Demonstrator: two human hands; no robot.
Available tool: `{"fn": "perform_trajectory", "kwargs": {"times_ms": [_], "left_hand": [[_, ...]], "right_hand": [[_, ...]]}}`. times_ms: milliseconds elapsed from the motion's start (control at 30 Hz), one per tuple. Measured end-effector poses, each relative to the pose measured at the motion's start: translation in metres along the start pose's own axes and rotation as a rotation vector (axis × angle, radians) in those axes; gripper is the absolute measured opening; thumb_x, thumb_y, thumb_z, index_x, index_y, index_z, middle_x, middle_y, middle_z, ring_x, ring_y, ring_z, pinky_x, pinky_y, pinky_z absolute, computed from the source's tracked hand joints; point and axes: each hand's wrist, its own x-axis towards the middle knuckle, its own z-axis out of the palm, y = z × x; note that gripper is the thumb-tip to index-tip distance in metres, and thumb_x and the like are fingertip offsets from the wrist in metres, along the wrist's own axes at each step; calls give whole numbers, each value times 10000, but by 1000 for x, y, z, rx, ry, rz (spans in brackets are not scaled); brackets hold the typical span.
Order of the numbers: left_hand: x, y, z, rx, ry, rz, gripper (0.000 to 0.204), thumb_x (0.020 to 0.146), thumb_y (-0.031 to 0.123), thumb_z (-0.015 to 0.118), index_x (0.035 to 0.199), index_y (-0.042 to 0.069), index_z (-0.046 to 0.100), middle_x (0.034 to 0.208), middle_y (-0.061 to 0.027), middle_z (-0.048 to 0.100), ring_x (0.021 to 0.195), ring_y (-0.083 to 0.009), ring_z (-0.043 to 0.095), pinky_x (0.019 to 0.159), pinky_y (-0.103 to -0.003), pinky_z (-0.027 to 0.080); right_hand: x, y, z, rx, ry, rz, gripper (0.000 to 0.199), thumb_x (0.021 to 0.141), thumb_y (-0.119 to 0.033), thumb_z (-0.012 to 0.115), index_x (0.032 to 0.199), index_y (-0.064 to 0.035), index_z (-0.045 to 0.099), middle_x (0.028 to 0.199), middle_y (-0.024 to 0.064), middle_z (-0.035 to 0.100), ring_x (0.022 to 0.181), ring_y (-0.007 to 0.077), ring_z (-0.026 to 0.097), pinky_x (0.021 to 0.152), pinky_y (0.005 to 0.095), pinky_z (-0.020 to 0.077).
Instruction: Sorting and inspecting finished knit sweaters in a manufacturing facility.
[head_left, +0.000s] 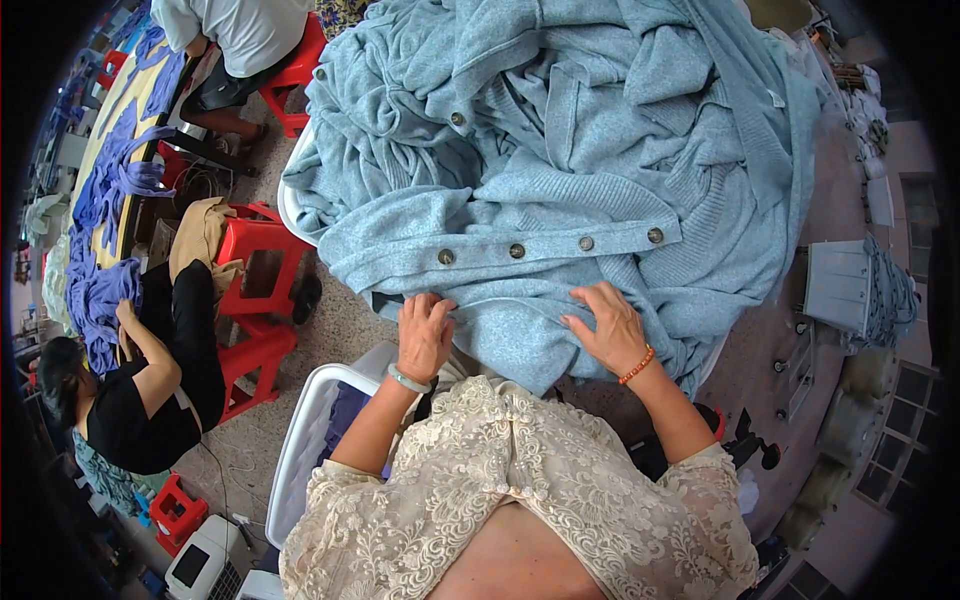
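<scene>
Light-blue knitted cardigan with dark round buttons (pixel 480 222), lying on a rumpled heap of matching knitwear (pixel 640 110); left hand (pixel 427 335) curled at its near edge, grip uncertain; right hand (pixel 608 335) opposite, thumb and fingers spread, clamped on nothing visible. Advisable handling: lift one layer only, button band (pixel 550 247) flat. Left of the cardigan: white plastic tub rim (pixel 292 205), red plastic stool (pixel 255 260); beyond it, tangled folds, the likeliest snag.

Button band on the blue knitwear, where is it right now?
The button band is in the head view, just above the picture's middle, running across the near side of the blue knitwear, beyond the left hand and right hand.
</scene>
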Motion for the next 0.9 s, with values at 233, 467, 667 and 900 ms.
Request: {"fn": "perform_trajectory", "kwargs": {"times_ms": [233,467,667,900], "left_hand": [[-21,-11,7,-90,73,-72,298,676,48,675,953,90,572,965,-92,551,911,-298,511,775,-392,382],[-45,-46,42,-318,-59,-358,159,777,166,645,897,65,618,915,-100,620,941,-282,551,868,-399,368],[-41,-39,-6,-1122,-223,-360,70,902,81,485,907,19,516,787,51,464,729,-39,412,645,-203,361],[-45,-48,-48,-1158,-150,-454,73,876,103,494,865,49,541,761,80,473,687,-17,387,617,-186,306]], "right_hand": [[-2,9,20,-160,-1,-53,160,782,-144,628,924,-70,614,872,83,541,865,279,556,714,388,467],[4,-28,26,-186,113,-111,81,819,-139,593,877,-87,612,823,79,547,762,275,591,635,393,487],[14,-79,71,185,11,-219,184,818,-127,609,997,-82,615,980,90,611,841,284,619,677,356,514],[44,-56,88,248,-422,-155,226,810,-206,599,938,-27,652,902,150,647,833,329,621,752,394,490]]}}
